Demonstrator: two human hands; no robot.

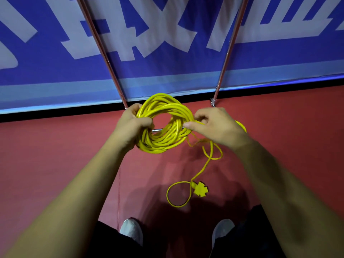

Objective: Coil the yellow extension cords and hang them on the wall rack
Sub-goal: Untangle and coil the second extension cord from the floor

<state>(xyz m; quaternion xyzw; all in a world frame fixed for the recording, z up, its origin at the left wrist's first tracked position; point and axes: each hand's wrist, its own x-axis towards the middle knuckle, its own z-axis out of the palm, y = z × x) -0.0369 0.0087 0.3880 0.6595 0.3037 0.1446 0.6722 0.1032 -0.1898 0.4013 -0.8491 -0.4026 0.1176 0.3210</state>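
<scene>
**A:** Where is the cord right now?

**B:** The yellow coil [167,107] is up in the air between both hands, over the red floor [55,146]. The left hand [130,125] has its grip clamped round the coil's left side, fingers curled through the ring. The right hand [214,125] pinches the loose tail [208,161] where it leaves the coil's right edge.

**A:** And the slack?

**B:** It drops from under the right hand, down and back toward the shoes. It ends in a small loop on the floor beside the yellow socket block [200,189].

**A:** So which hand takes it up?

**B:** The right, I'd say. It is nearer, and the tail runs straight from its grip toward the feet. The left only has to keep the ring steady. The metal frame [103,53] stands just behind the coil, and nothing hangs on it yet.
</scene>
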